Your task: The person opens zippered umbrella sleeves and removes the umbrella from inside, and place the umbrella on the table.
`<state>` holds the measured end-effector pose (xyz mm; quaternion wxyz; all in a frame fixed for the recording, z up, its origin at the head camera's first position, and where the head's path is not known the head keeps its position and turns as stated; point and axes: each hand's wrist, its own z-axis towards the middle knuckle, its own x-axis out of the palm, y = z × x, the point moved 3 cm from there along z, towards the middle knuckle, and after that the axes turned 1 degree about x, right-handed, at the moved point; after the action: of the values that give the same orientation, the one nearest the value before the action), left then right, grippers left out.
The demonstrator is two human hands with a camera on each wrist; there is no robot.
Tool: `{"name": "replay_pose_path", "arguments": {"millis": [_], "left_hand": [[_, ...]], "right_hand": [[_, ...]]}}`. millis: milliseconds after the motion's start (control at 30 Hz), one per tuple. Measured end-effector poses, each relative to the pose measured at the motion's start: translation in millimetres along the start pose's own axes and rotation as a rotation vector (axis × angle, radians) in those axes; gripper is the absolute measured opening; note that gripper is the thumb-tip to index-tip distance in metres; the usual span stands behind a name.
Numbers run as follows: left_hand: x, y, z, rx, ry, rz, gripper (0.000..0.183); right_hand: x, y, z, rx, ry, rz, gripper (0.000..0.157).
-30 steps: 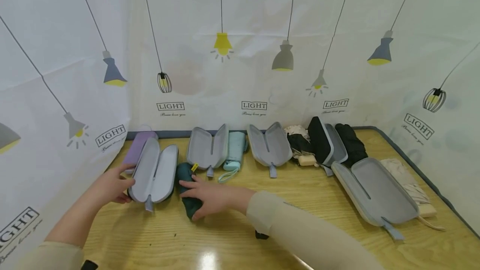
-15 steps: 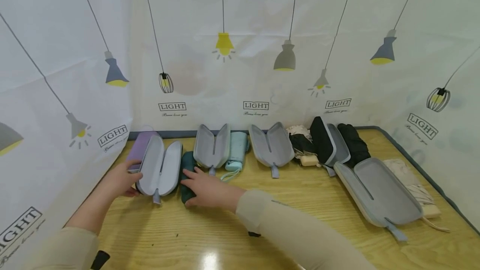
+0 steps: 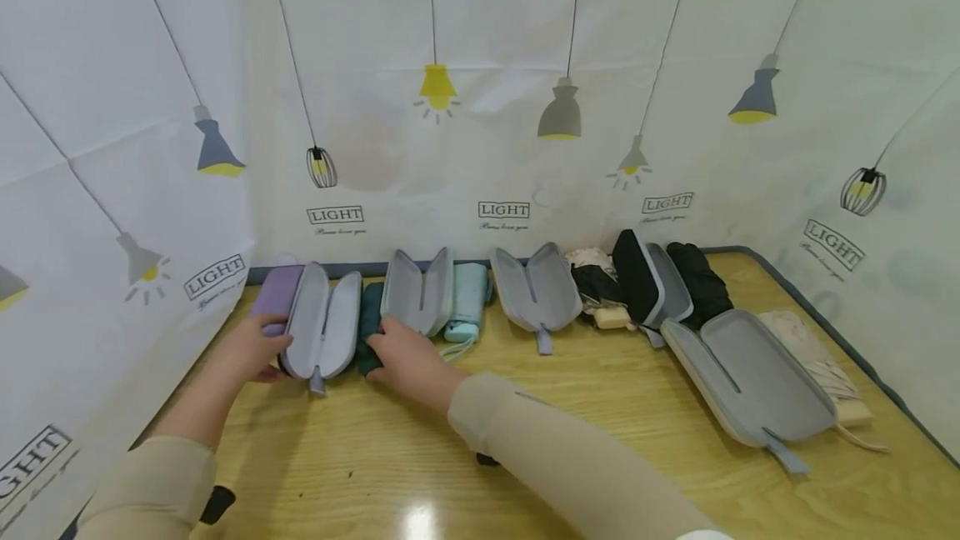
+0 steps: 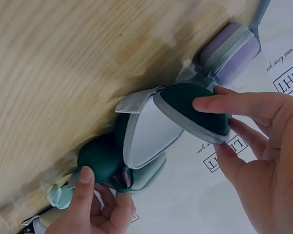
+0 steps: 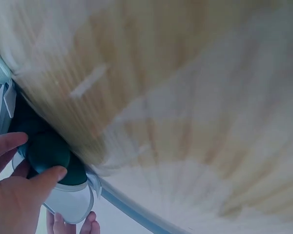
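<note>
Toward the left of the table, a dark green zip case with a grey lining lies spread wide. My left hand grips its left shell, thumb and fingertips on the green outside in the left wrist view. Right beside the case is a dark green folded umbrella, its rounded end and strap showing in the left wrist view. My right hand holds it between thumb and fingers. In the right wrist view, the thumb lies along the umbrella's rounded end.
A closed purple case stands at the far left. Along the wall follow grey-lined cases, a light blue umbrella, a black case and a black bundle. A larger case lies right, by a beige bundle.
The dark green umbrella has slid toward the wall under my right hand, into the gap beside the neighbouring grey-lined case. My left hand has pushed the green case back and slightly right.
</note>
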<state>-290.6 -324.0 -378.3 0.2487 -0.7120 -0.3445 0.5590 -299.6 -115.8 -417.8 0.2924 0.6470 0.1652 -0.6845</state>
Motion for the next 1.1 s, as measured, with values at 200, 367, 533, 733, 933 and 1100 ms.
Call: {"name": "replay_pose_path", "arguments": {"millis": [200, 367, 533, 733, 933, 1100], "left_hand": [[-1.6, -5.5, 7.7, 0.0, -0.061, 0.059, 0.055], [-3.0, -12.5, 13.3, -0.001, -0.106, 0.19, 0.053], [-4.7, -15.2, 18.3, -0.005, -0.155, 0.344, 0.05], [-7.3, -13.1, 22.6, -0.011, -0.212, 0.42, 0.049], [-12.3, -10.7, 22.6, 0.01, -0.253, 0.437, 0.049], [-17.9, -7.6, 18.7, 0.034, -0.326, 0.452, 0.046]], "right_hand": [[-0.9, 2.0, 9.8, 0.041, -0.035, -0.038, 0.031], [0.3, 4.2, 14.2, 0.058, -0.056, -0.078, 0.019], [0.9, 8.1, 14.5, 0.056, -0.017, -0.113, 0.018], [2.4, 8.9, 14.8, 0.014, 0.023, -0.162, 0.033], [2.1, 7.1, 14.8, 0.016, 0.057, -0.096, 0.044], [-4.8, 5.7, 9.8, 0.021, 0.077, -0.013, 0.045]]}}
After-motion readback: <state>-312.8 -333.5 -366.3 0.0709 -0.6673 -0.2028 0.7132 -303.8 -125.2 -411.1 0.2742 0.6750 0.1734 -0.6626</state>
